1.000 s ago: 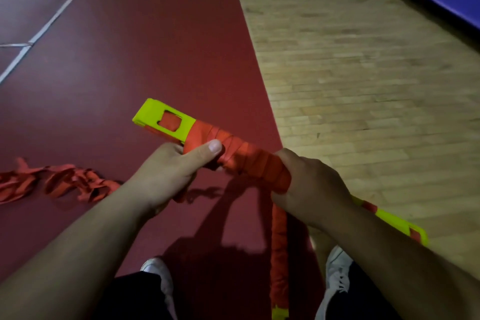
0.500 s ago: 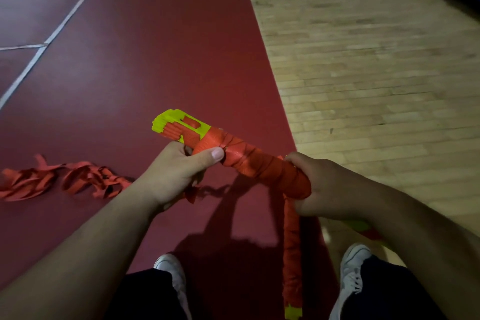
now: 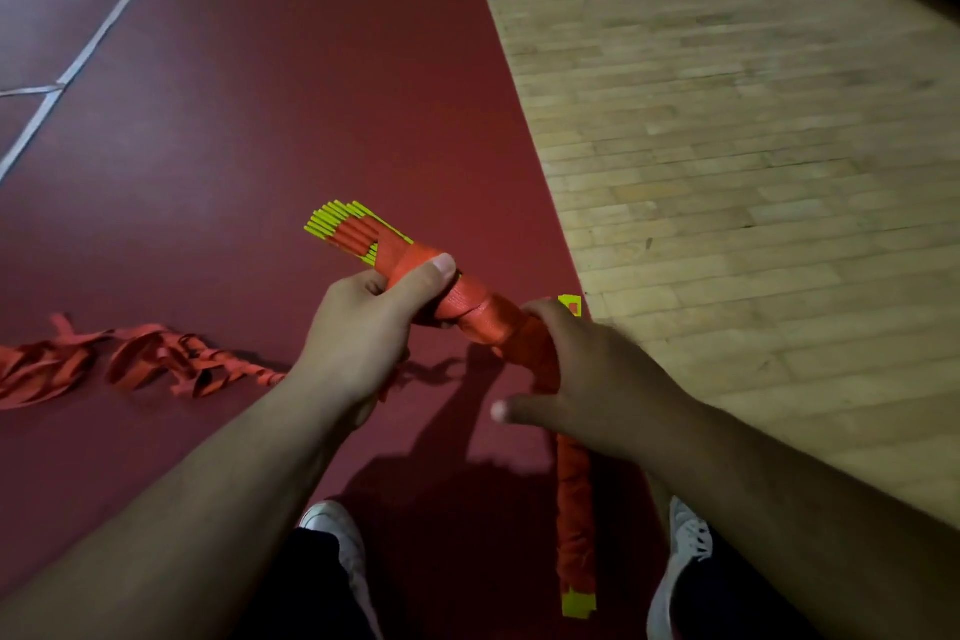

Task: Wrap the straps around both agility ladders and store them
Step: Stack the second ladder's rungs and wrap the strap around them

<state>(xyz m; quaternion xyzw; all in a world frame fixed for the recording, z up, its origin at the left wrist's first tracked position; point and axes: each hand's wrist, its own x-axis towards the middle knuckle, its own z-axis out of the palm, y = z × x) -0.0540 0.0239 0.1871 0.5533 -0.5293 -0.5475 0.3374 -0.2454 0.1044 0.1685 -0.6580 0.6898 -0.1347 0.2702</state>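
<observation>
Grips the ladder (image 3: pixel 343 229) with the left hand (image 3: pixel 363 333) at mid-frame, fingers curled under the slats, thumb pressed flat on a turn of strap (image 3: pixel 470 309). Lays the right hand (image 3: pixel 592 379) over the wrapped part just to the right, fingers curled over the far side and mostly out of sight, thumb sticking out free toward the left. By the look of it, a grip on the ladder.

Seems mid-wrap: yellow slat ends bare and fanned at the upper-left end, orange turns covering the rest, a yellow corner peeking above the right knuckles.

To do it well:
- Pin the last turn under the left thumb before shifting the right hand.
- Square the fanned slat ends, or risk a loose, lopsided bundle.
- Pull each new turn taut and lap it over the edge of its neighbour, working toward the bare end.
- Draw slack from the tail (image 3: pixel 156 364) a little at a time. Lies tangled on the red floor (image 3: pixel 260 120) at lower left, running toward the left hand, likely to snag.
- Finish by tucking the end under a tight turn.

Below the right hand, probably the second ladder (image 3: pixel 574 509), fully wrapped, pointing down to a yellow tip between the shoes (image 3: pixel 337 535). Held or lying on the floor: cannot tell. Further out, wood floor (image 3: pixel 727 172) filling the right side, a white line (image 3: pixel 104 31) at upper left.
</observation>
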